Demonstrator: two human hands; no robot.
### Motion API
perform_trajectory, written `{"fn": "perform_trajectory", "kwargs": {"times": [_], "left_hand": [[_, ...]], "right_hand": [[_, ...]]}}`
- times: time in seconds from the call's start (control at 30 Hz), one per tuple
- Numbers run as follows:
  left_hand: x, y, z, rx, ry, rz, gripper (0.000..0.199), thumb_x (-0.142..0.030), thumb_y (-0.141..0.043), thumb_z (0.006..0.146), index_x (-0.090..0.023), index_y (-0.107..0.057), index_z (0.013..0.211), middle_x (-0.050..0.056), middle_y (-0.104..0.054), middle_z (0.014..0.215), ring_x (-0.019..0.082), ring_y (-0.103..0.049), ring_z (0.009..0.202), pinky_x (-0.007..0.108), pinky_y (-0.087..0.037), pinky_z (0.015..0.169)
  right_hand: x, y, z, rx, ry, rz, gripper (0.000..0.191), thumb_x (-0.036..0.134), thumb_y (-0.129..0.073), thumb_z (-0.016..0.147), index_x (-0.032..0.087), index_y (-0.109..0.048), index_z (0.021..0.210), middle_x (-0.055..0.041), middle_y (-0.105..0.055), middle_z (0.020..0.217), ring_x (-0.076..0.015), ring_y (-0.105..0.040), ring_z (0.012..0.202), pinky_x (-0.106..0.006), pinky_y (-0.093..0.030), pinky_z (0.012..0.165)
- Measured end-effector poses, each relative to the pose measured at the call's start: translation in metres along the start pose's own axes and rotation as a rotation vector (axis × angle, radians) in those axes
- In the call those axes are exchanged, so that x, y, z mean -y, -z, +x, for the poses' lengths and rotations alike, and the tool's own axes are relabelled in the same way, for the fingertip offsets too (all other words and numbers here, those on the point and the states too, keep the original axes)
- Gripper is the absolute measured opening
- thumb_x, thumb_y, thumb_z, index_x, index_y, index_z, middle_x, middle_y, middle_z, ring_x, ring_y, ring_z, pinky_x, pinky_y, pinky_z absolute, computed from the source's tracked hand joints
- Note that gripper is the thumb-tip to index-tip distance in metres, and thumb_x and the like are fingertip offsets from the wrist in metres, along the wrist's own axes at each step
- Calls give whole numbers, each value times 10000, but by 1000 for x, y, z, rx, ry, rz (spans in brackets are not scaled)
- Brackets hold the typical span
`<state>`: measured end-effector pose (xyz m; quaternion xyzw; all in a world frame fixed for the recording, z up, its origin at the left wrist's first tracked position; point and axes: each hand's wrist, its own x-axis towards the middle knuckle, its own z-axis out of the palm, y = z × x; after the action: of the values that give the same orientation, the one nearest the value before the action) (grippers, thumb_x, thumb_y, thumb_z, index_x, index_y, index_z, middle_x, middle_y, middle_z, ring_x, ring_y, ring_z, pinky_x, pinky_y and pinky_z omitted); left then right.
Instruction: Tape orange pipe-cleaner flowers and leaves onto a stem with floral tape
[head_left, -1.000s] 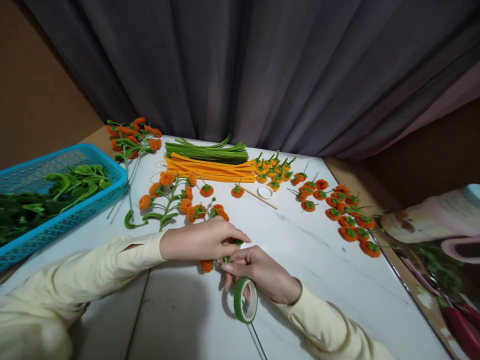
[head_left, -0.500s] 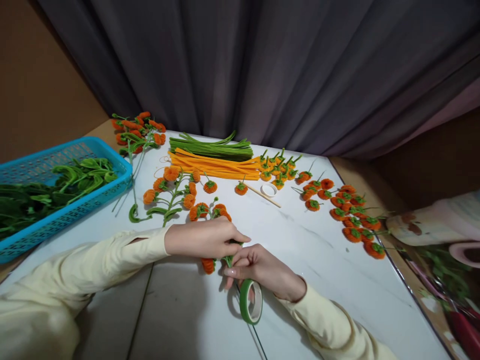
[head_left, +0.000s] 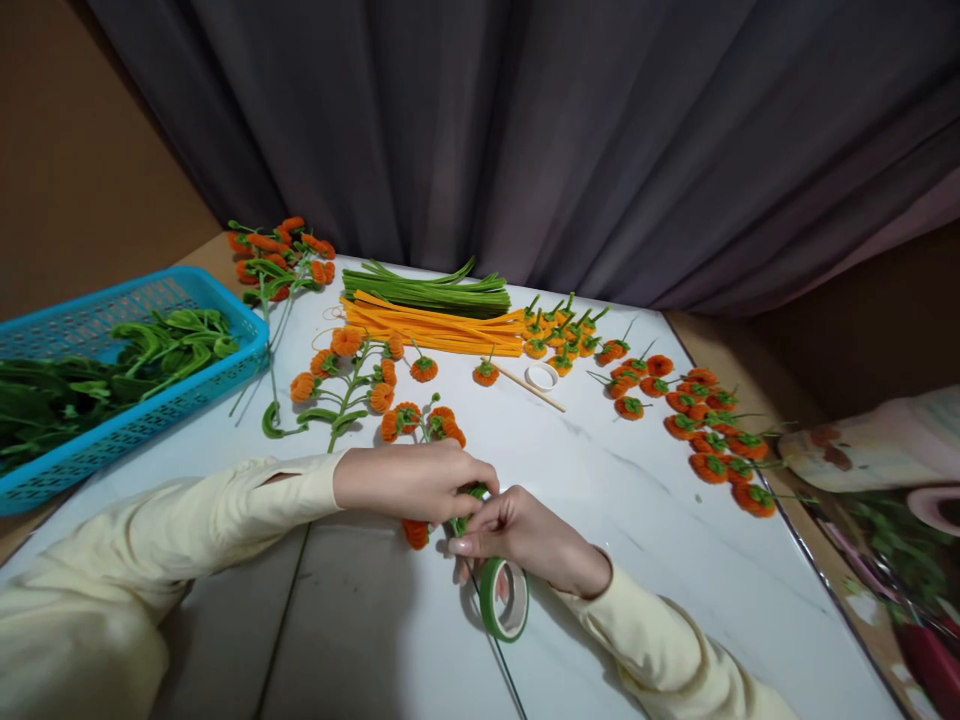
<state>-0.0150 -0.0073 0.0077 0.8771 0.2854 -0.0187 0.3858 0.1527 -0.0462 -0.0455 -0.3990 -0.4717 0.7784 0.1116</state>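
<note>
Near the middle of the white table, my left hand [head_left: 420, 480] is closed on the green stem [head_left: 459, 522] of an orange flower spray [head_left: 442, 425]. My right hand [head_left: 517, 535] pinches the same stem just below, its thumb and fingers pressed together. A roll of green tape [head_left: 504, 600] hangs beneath my right hand, beside a thin dark wire [head_left: 499, 655] that runs down toward the front edge. One orange flower [head_left: 415, 533] shows under my left hand. A finished-looking spray of orange flowers [head_left: 346, 385] lies just beyond my left wrist.
A blue basket [head_left: 202, 372] of green leaves stands at the left. Green strips [head_left: 427, 292] and yellow strips [head_left: 431, 327] lie at the back, near a white ring [head_left: 541, 376] and a thin stick [head_left: 531, 388]. Several loose orange flowers [head_left: 709, 466] lie at the right.
The fingers of my left hand have curled in a little at the stem. The tape roll has shifted slightly, and the view has moved a little.
</note>
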Motion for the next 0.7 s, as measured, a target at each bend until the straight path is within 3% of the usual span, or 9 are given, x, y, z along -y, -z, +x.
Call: {"fn": "perform_trajectory", "kwargs": {"times": [0.27,0.53,0.7], "left_hand": [[0,-4,-1,59,31,42,135,-152,-492,796,-190,-610,850,-4,-605,642,113,-542,578,173,-326,475],[-4,0,-8,74,1,174,133,-190,-463,818,-181,-577,750,12,-582,651,121,-520,569,207,-300,457],[-10,1,-17,58,-149,412,64,-215,-582,743,-211,-605,802,29,-588,792,154,-542,643,266,-263,458]], "right_hand": [[1,7,-2,158,-7,-65,326,415,-733,653,91,-711,681,-64,-689,687,-92,-549,519,-200,-468,508],[-4,5,0,90,-5,-5,383,450,-707,669,70,-698,714,-64,-663,609,-113,-555,461,-199,-437,408],[-7,6,2,103,6,-1,401,463,-719,653,70,-692,723,-49,-645,589,-108,-555,448,-194,-440,416]]}}
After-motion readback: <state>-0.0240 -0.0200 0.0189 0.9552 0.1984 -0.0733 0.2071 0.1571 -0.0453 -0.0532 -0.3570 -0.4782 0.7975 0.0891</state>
